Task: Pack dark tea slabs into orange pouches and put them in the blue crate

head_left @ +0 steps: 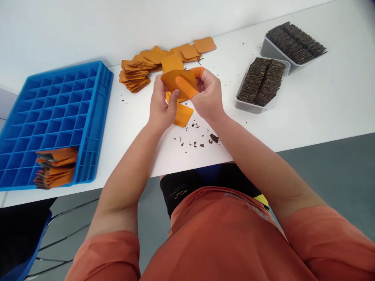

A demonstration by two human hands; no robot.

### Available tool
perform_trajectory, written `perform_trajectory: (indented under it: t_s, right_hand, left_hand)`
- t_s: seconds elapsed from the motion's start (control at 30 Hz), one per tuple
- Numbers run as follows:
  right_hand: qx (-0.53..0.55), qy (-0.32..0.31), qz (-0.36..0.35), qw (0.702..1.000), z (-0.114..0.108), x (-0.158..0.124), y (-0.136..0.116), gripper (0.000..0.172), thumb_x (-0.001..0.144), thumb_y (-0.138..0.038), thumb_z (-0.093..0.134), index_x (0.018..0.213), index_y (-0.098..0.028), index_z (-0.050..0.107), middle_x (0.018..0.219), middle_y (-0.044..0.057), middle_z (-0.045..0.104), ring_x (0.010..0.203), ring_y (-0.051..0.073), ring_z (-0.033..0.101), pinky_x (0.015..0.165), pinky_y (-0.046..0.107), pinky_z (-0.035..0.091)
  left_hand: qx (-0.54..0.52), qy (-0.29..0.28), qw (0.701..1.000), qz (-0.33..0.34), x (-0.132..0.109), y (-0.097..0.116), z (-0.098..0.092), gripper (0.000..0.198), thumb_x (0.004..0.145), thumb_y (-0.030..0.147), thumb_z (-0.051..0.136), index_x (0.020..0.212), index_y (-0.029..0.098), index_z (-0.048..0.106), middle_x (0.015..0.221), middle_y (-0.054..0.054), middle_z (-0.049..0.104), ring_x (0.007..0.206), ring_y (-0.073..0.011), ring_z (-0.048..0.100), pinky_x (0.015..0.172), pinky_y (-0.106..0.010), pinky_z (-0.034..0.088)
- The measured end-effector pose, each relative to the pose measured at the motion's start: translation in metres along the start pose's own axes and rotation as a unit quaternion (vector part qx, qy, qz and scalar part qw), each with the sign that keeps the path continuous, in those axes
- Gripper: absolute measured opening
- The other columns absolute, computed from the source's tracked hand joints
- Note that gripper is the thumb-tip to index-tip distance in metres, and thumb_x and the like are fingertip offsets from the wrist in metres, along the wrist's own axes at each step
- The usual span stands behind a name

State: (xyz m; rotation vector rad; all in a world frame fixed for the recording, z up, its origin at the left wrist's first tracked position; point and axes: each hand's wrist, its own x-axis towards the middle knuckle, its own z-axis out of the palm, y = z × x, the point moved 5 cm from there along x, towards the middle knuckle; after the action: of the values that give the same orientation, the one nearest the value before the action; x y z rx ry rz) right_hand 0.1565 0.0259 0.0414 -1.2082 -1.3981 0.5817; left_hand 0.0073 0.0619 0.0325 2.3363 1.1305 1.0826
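An orange packet (170,80) is held between both hands above the white table. My left hand (162,103) grips its left end, thumb in front. On the right end, my right hand (208,93) pinches it, with orange covers over the thumb and a finger. Whether anything is inside the packet I cannot tell. Beneath and behind the hands lie loose flat orange packets (183,115), and a fanned pile of orange packets (137,70) spreads along the back of the table.
A blue divided crate (101,101) stands at left, with several orange packets (60,168) in its near right corner. Two clear plastic tubs (249,107) of thin dark brown slabs (263,80) stand at right. Dark crumbs (213,137) litter the table (131,136) near its front edge.
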Motion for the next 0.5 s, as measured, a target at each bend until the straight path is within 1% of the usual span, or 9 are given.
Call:
perform_trajectory:
  t_s: [0.07,0.1,0.17,0.2,0.27,0.33,0.37,0.43,0.5]
  right_hand:
    - [0.085,-0.005,0.011,0.996,-0.002,0.000,-0.001,0.045,0.096,-0.071,0.067,0.098,-0.027,0.061,0.091,0.003,0.060,0.092,0.021,0.066,0.089,0.041,0.063]
    - [0.104,-0.008,0.013,0.994,-0.002,0.001,-0.001,0.046,0.094,-0.070,0.071,0.091,-0.026,0.059,0.086,0.002,0.057,0.089,0.020,0.064,0.087,0.040,0.063]
    - [0.113,-0.006,0.025,0.993,-0.002,0.000,0.003,0.051,0.088,-0.068,0.078,0.079,-0.026,0.051,0.077,0.000,0.048,0.084,0.018,0.059,0.082,0.038,0.060]
    - [0.114,-0.002,0.034,0.993,-0.001,0.000,0.006,0.055,0.085,-0.066,0.082,0.076,-0.026,0.046,0.075,-0.001,0.044,0.082,0.018,0.057,0.079,0.036,0.059]
    - [0.129,0.003,0.050,0.990,0.001,-0.002,0.010,0.063,0.080,-0.062,0.088,0.072,-0.027,0.036,0.074,-0.002,0.039,0.078,0.016,0.051,0.073,0.034,0.056]
    - [0.157,0.000,0.058,0.986,0.004,-0.003,0.012,0.067,0.077,-0.058,0.092,0.072,-0.027,0.032,0.074,-0.002,0.039,0.074,0.015,0.047,0.069,0.034,0.052]
    - [0.167,-0.003,0.061,0.984,0.005,-0.004,0.012,0.069,0.075,-0.056,0.093,0.071,-0.028,0.031,0.074,-0.003,0.039,0.072,0.015,0.045,0.066,0.034,0.050]
    - [0.170,-0.004,0.068,0.983,0.006,-0.005,0.011,0.071,0.071,-0.054,0.096,0.071,-0.029,0.030,0.072,-0.004,0.038,0.069,0.015,0.039,0.062,0.034,0.045]
    - [0.155,-0.011,0.075,0.985,0.006,-0.007,0.008,0.072,0.069,-0.054,0.097,0.070,-0.028,0.030,0.070,-0.005,0.034,0.066,0.013,0.033,0.060,0.033,0.039]
  left_hand:
    - [-0.069,0.015,0.995,0.064,0.004,-0.012,-0.002,0.054,0.105,0.077,0.039,0.132,0.032,0.052,0.126,-0.010,0.064,0.122,-0.0310,0.067,0.111,-0.054,0.056]
    - [-0.096,0.019,0.991,0.089,0.005,-0.015,-0.003,0.050,0.105,0.074,0.043,0.131,0.033,0.054,0.124,-0.009,0.064,0.120,-0.0305,0.067,0.110,-0.053,0.056]
    - [-0.124,0.022,0.985,0.118,0.005,-0.016,-0.003,0.044,0.105,0.069,0.052,0.136,0.037,0.054,0.130,-0.009,0.062,0.126,-0.0299,0.064,0.112,-0.052,0.054]
    - [-0.129,0.021,0.983,0.126,0.003,-0.014,-0.003,0.048,0.103,0.068,0.057,0.141,0.039,0.052,0.133,-0.009,0.061,0.130,-0.0303,0.062,0.116,-0.052,0.052]
    - [-0.144,0.007,0.980,0.139,-0.001,-0.005,0.001,0.065,0.096,0.073,0.067,0.148,0.040,0.047,0.137,-0.010,0.058,0.134,-0.0322,0.060,0.120,-0.053,0.049]
    - [-0.171,-0.023,0.974,0.149,-0.005,0.006,0.008,0.081,0.088,0.079,0.073,0.152,0.039,0.042,0.136,-0.010,0.058,0.130,-0.0335,0.063,0.117,-0.055,0.051]
    - [-0.184,-0.034,0.971,0.149,-0.006,0.011,0.012,0.086,0.085,0.080,0.075,0.151,0.038,0.040,0.135,-0.010,0.058,0.127,-0.0334,0.064,0.114,-0.055,0.053]
    - [-0.204,-0.040,0.969,0.131,-0.008,0.014,0.019,0.088,0.081,0.082,0.079,0.146,0.036,0.041,0.130,-0.010,0.059,0.121,-0.0315,0.067,0.106,-0.052,0.057]
    - [-0.224,-0.030,0.970,0.093,-0.008,0.011,0.026,0.085,0.076,0.082,0.083,0.134,0.033,0.044,0.118,-0.007,0.061,0.109,-0.0274,0.070,0.096,-0.047,0.060]
